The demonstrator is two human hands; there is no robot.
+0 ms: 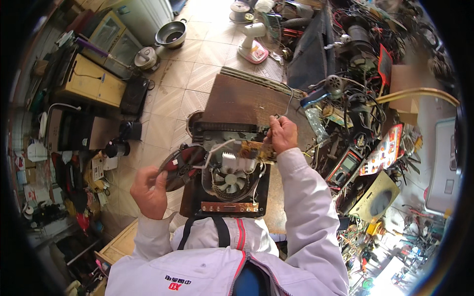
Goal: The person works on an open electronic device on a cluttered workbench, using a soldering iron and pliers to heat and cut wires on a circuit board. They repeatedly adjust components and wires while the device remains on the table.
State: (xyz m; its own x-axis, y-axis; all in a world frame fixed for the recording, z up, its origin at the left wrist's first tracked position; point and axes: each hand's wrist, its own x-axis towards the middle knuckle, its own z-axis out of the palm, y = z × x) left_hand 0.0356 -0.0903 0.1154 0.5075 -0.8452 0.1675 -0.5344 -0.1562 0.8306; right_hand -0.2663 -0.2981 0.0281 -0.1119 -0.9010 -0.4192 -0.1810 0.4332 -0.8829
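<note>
An opened induction cooker with a black housing (194, 204) lies in front of me. Its cooling fan (230, 182) sits in the middle, and a narrow brown control board (229, 207) runs along the near edge. My left hand (149, 191) grips the rim of a dark round coil disc (181, 166), tilted up beside the housing. My right hand (282, 135) is closed at the far right corner, by the circuit board (256, 150) with its silver heat sink (228, 157). What its fingers pinch is hidden; a thin grey wire (290, 101) rises just beyond them.
Beyond the cooker is a worn brown board (242, 98) on the bench. To the right lie a red-edged multimeter (345, 167), a speaker panel (376, 197) and tangled cables. A pink-based fan (253, 49) and a black pan (171, 34) stand on the tiled floor.
</note>
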